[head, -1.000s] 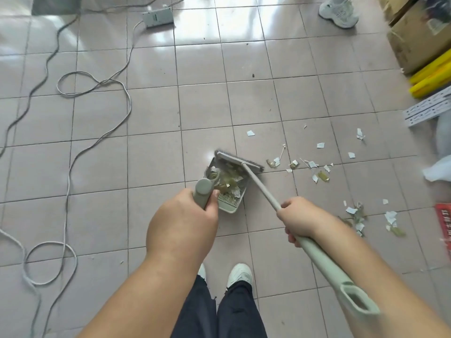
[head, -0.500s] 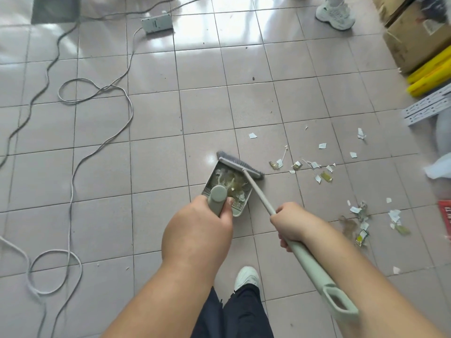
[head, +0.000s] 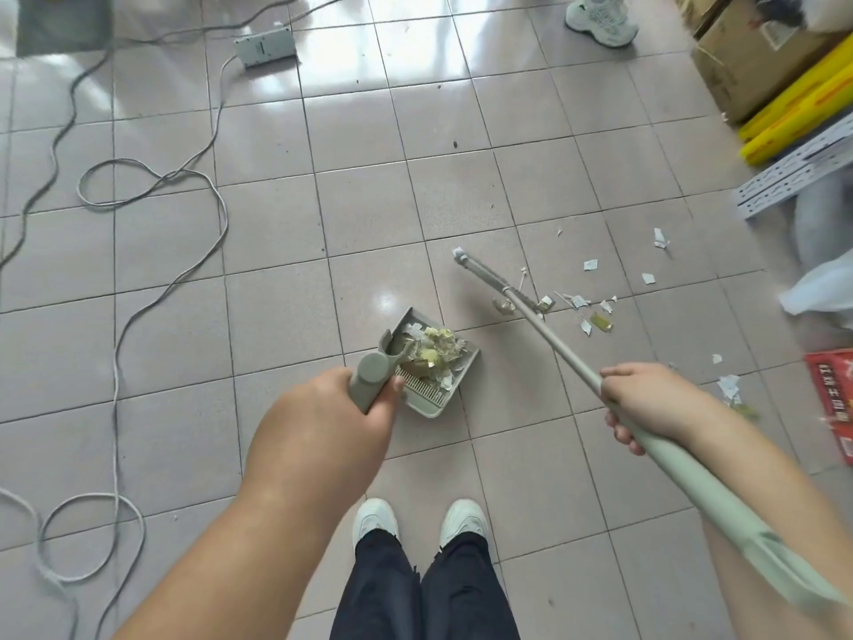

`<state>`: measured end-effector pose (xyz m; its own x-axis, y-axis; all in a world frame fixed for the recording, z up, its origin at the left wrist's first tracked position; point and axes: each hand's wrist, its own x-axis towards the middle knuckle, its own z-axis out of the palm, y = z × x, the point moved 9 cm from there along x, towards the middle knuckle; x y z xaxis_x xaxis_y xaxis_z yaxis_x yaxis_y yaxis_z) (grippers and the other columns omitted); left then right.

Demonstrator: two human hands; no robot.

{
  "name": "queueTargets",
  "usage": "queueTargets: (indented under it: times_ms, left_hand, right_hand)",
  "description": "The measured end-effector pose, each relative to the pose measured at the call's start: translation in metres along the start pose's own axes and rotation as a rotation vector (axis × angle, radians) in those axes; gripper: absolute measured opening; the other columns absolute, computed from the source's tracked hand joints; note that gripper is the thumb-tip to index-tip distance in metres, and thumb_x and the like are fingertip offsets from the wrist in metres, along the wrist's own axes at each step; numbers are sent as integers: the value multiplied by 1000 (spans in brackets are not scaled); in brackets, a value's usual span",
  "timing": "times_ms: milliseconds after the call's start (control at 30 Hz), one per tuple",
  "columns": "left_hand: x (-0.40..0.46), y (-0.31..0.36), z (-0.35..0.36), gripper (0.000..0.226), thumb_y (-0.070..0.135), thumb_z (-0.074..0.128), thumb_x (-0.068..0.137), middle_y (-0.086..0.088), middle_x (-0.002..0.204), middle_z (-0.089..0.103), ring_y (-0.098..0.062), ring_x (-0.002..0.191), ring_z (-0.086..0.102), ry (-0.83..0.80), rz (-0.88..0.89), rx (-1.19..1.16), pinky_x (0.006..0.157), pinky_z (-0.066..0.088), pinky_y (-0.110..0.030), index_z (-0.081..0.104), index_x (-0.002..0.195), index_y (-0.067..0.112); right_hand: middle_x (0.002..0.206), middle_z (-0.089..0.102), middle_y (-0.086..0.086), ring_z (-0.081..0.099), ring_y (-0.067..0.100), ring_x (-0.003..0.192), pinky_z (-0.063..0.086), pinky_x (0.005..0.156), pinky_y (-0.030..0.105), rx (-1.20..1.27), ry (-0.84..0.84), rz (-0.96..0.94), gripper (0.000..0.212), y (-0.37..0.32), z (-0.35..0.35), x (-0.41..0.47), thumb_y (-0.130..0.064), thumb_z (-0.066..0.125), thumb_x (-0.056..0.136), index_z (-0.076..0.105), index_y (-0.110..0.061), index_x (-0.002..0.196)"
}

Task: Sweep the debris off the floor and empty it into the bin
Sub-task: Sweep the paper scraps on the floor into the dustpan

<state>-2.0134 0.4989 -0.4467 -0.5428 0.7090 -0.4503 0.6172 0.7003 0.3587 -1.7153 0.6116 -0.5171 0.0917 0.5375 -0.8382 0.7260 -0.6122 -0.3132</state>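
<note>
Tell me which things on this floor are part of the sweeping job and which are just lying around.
Job: broom, dustpan, paper scraps.
Lying about: cables, power strip, cardboard box, yellow rolls, red packet.

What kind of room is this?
Probably a storeroom or workroom: a tiled floor with loose cables, a cardboard box and a metal shelving rail along the edge.

Broom [head: 544,332] handle end blurred
</note>
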Motion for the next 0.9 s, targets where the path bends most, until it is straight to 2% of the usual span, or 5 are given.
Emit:
queueTargets:
  times_ms: [100, 233, 367, 633, 900]
  left_hand:
    - [-3, 3, 2, 49, 61, 42, 86, 0, 55, 53, -16, 55, 49, -1, 26, 41, 46, 32, -29, 48, 63, 18]
    - [-5, 11, 10, 49, 62, 42, 85, 0, 54, 52, -16, 54, 49, -7, 39, 58, 46, 33, -29, 48, 64, 18]
    - [-1, 20, 16, 48, 61, 40, 87, 1, 56, 54, -15, 55, 49, -16, 49, 79, 46, 32, -29, 48, 65, 19]
    - [4, 31, 16, 48, 60, 41, 87, 1, 55, 54, -17, 54, 50, -15, 46, 73, 47, 33, -29, 49, 65, 19]
    - [5, 36, 16, 47, 60, 40, 88, 2, 59, 55, -17, 57, 50, -12, 41, 112, 48, 32, -29, 47, 66, 20]
  right_hand:
    - [63, 44, 15, 42, 19, 42, 38, 31, 15, 16, 50, 11, 18, -1, -8, 27, -2, 36, 94, 49, -9, 104]
    - [60, 48, 17, 47, 21, 44, 42, 43, 24, -42, 82, 42, 19, 2, -3, 67, -3, 35, 94, 49, -1, 107]
    - [57, 50, 20, 50, 25, 47, 43, 49, 32, -122, -4, 97, 18, 12, 31, 78, -1, 34, 94, 46, 7, 105]
    - [62, 48, 12, 44, 17, 34, 39, 38, 16, -19, -140, 57, 19, 37, 35, 12, -7, 37, 92, 52, -16, 101]
    - [64, 48, 12, 46, 19, 36, 41, 40, 18, -6, -80, 1, 22, 27, 30, 9, -8, 38, 92, 52, -19, 104]
